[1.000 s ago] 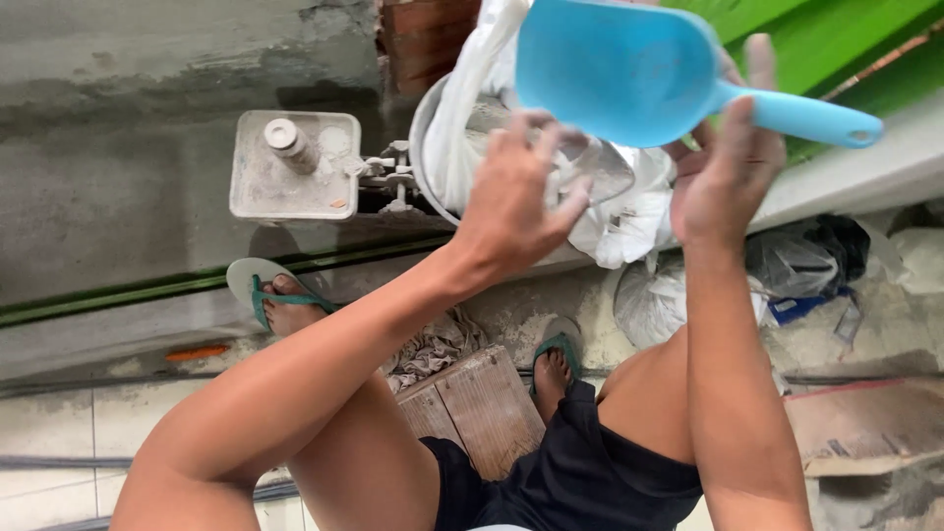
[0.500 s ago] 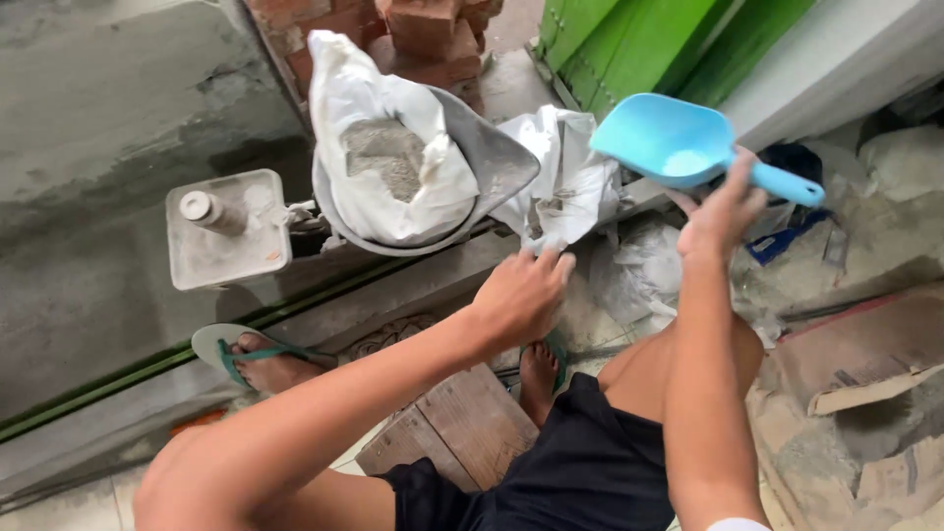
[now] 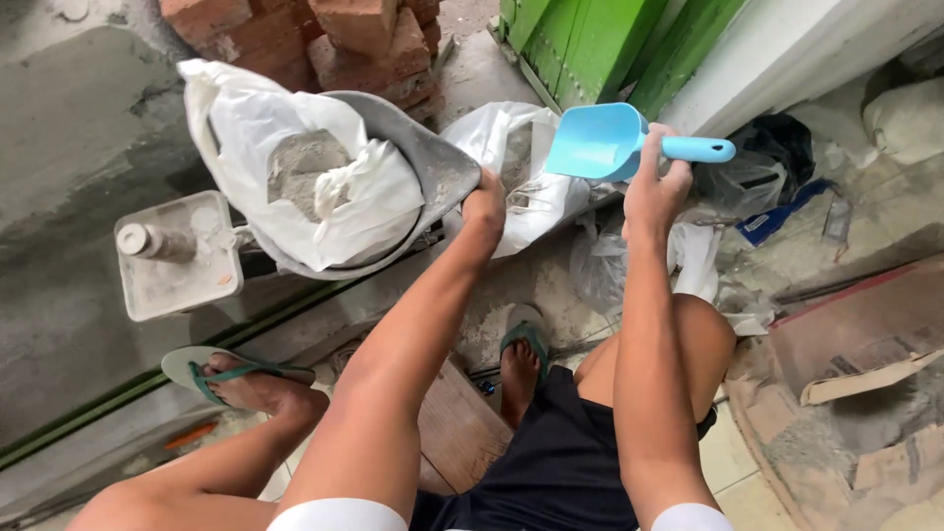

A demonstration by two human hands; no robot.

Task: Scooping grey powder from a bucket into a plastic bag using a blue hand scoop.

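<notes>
Right hand (image 3: 654, 192) raised, a seated person holds a light blue plastic scoop (image 3: 600, 140) by its handle, fingers wrapped firmly round it, the bowl poised above an open white sack (image 3: 526, 172) of grey powder beside a green door (image 3: 590, 39). Left hand (image 3: 485, 202) is closed on the rim of a grey metal pan (image 3: 433, 172), which rests on a weighing scale (image 3: 182, 258) and cradles a white bag (image 3: 295, 187) part-filled with the same powder. Work appears to stand at the measuring-out stage, the scoop looking empty. Dipping it into the sack, then carrying it level to the bag, seems the likely next demand, with the pan kept steady.
</notes>
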